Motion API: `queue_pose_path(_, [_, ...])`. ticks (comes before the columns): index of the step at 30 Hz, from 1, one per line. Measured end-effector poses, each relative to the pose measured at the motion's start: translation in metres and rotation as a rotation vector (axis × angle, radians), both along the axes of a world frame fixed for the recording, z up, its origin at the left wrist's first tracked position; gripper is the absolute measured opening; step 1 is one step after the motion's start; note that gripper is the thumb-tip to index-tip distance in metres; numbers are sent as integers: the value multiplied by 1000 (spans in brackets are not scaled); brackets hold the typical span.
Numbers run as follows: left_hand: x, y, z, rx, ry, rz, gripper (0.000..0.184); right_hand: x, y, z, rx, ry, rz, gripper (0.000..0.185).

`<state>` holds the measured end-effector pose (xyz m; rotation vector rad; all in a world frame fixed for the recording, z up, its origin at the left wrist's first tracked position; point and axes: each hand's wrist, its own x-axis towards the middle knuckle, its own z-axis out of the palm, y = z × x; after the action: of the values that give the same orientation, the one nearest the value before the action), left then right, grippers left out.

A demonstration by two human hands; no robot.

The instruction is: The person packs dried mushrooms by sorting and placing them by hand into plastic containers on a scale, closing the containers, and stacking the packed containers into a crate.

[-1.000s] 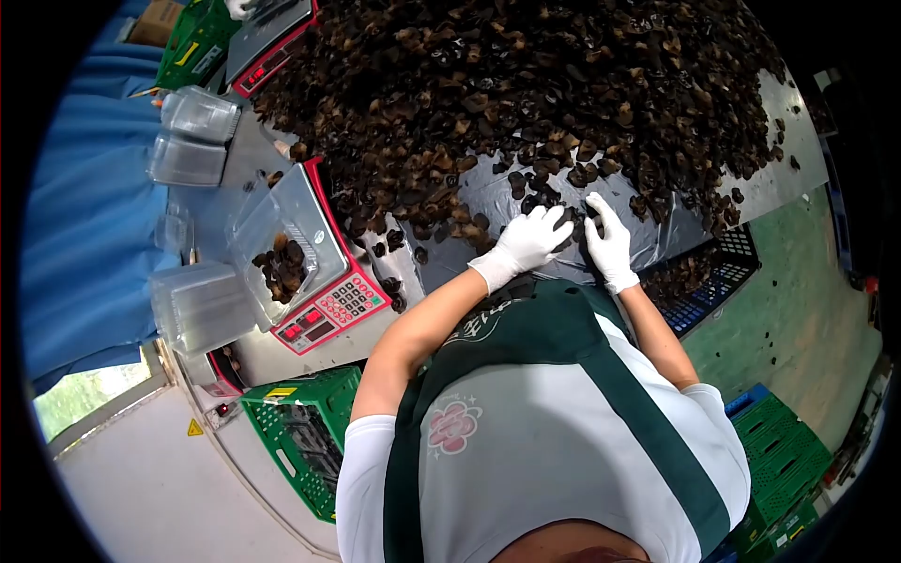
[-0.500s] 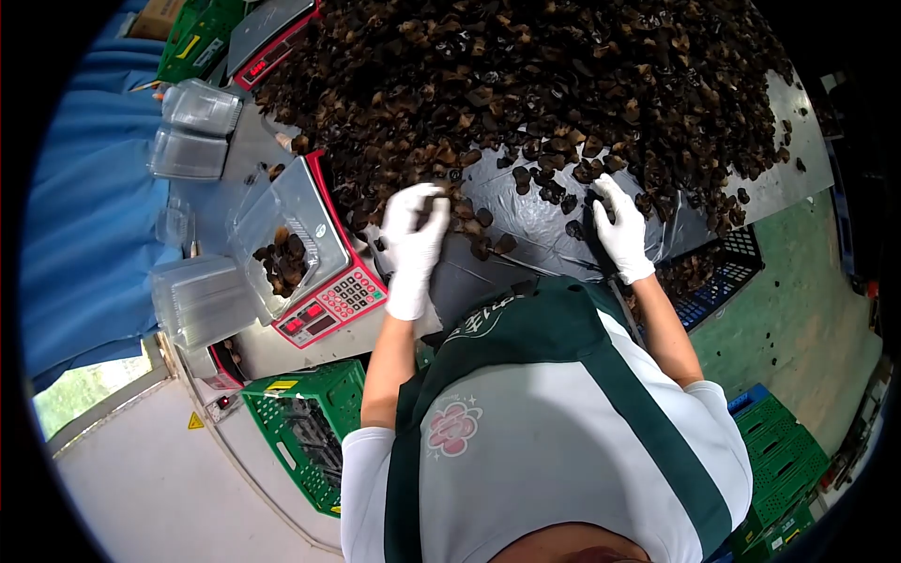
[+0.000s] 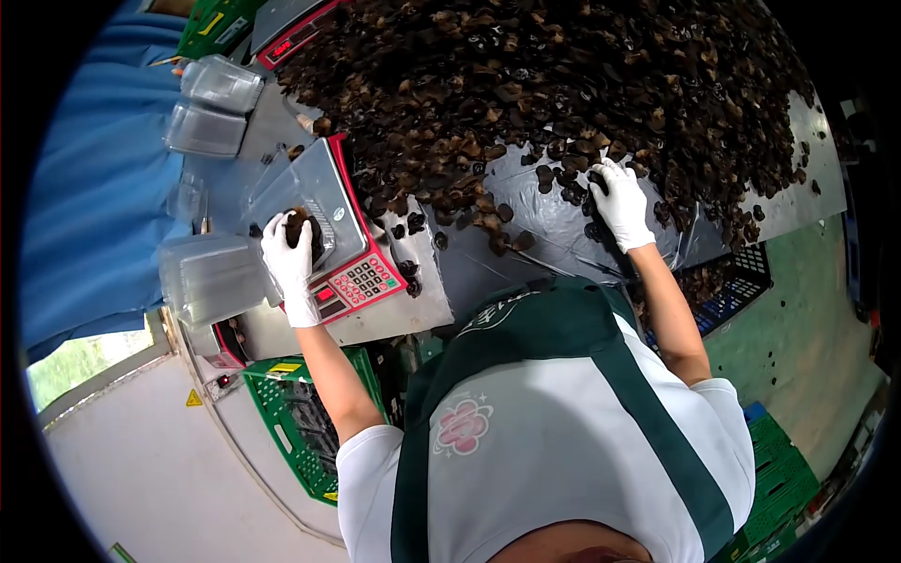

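Note:
My left hand (image 3: 289, 260), in a white glove, is over a clear plastic tray (image 3: 326, 230) on the red-edged scale (image 3: 349, 202). Its fingers curl round dark mushrooms (image 3: 298, 228), with some of the tray hidden behind the hand. At the near edge of a large heap of dark mushrooms (image 3: 563, 84), my gloved right hand (image 3: 619, 202) has its fingers bent around a few dark pieces, partly covered by the hand. Grey plastic sheeting (image 3: 521, 192) shows under the heap's near edge.
Clear plastic containers (image 3: 211, 277) lie left of the scale, with more clear containers (image 3: 222, 84) farther back. A second scale (image 3: 300, 38) stands at the back left. A green crate (image 3: 291, 413) sits below the table, and a dark blue crate (image 3: 755, 272) at the right.
My left hand has moved left from the heap's edge to the tray on the scale. My right hand has stayed near the heap, and its fingers have curled in. The view has shifted slightly.

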<state>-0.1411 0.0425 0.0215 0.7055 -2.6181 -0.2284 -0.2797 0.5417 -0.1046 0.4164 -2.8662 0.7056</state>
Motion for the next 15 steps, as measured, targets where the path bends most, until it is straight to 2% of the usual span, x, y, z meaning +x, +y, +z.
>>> queue_pose_path(2, [-4,5,12,-42,-150,-56,53,-2,0,-2,0,33,7,30])
queue_pose_path(3, [-5,5,15,-44,-148,-56,53,-2,0,1,-61,25,1,26])
queue_pose_path(6, [-4,12,30,-11,-188,11,74,5,-3,16,-161,-11,-23,22])
queue_pose_path(9, [-5,26,42,-161,-99,1,70,13,-8,24,-194,-43,-43,22])
queue_pose_path(11, [-14,46,45,-212,108,-97,54,16,-12,27,-192,-12,8,24])
queue_pose_path(13, [-24,78,32,-82,265,-254,42,20,-20,22,-209,-66,62,29])
queue_pose_path(15, [-33,140,22,329,152,-329,36,27,-31,21,-71,-20,122,33])
